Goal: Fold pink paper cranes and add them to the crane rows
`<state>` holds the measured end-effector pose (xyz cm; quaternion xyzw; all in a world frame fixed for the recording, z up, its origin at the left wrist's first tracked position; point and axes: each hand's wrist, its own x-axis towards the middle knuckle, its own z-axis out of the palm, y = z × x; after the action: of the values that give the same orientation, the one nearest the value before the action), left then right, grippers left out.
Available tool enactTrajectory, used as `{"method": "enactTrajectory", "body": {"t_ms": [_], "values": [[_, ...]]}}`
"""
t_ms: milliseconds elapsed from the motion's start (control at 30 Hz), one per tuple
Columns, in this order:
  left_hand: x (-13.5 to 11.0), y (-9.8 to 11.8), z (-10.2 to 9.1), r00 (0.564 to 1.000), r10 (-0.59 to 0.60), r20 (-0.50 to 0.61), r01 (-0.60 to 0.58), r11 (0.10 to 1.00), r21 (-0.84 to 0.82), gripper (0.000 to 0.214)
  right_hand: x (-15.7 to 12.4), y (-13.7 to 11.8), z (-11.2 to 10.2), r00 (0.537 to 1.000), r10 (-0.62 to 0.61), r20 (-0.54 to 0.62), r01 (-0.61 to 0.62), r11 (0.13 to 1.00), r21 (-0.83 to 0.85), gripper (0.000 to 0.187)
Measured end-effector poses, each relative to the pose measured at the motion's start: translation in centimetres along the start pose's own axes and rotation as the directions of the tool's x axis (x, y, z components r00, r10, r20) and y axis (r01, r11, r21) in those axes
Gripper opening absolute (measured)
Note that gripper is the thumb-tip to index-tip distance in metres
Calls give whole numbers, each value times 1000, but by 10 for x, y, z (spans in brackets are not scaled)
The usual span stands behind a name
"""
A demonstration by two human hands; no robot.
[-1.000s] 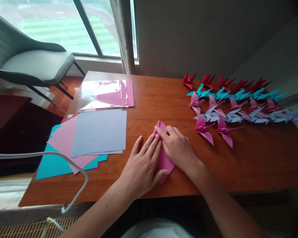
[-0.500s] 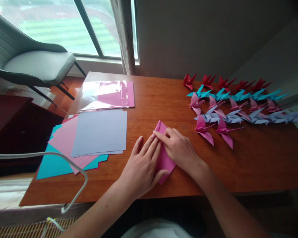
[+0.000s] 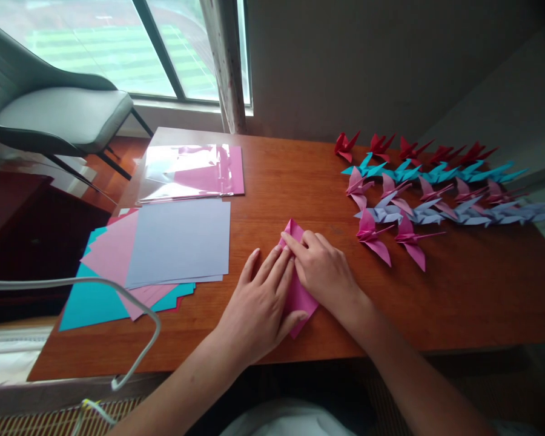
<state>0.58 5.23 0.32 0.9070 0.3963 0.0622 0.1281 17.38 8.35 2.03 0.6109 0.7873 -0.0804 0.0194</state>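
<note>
A folded sheet of bright pink origami paper (image 3: 302, 298) lies on the table in front of me, its pointed end away from me. My left hand (image 3: 260, 304) rests flat over its left side, fingers spread and thumb across the lower part. From the right, my right hand (image 3: 323, 266) grips the sheet near the upper end; its index finger presses along the fold close to my left fingertips, and the other fingers are curled. Much of the paper's middle is hidden under both hands. Two finished pink cranes (image 3: 373, 237) stand to the right.
Rows of red cranes (image 3: 345, 147), turquoise, light pink and lavender cranes fill the table's far right. Left of my hands lie loose coloured sheets (image 3: 179, 242), with a clear packet of paper (image 3: 191, 172) behind them. A white cable (image 3: 157, 330) curves at the lower left.
My right index finger has shifted very slightly along the fold near the paper's tip. My left hand stays in place. The view has tilted a little.
</note>
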Motion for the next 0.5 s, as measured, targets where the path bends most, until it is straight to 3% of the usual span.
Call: {"method": "enactTrajectory", "body": {"t_ms": [500], "values": [[-1,-1,3,1000,6,-28,-6,1000,-2,80,12,-6,-3,994,93,50,-89,993,-72,53]]}}
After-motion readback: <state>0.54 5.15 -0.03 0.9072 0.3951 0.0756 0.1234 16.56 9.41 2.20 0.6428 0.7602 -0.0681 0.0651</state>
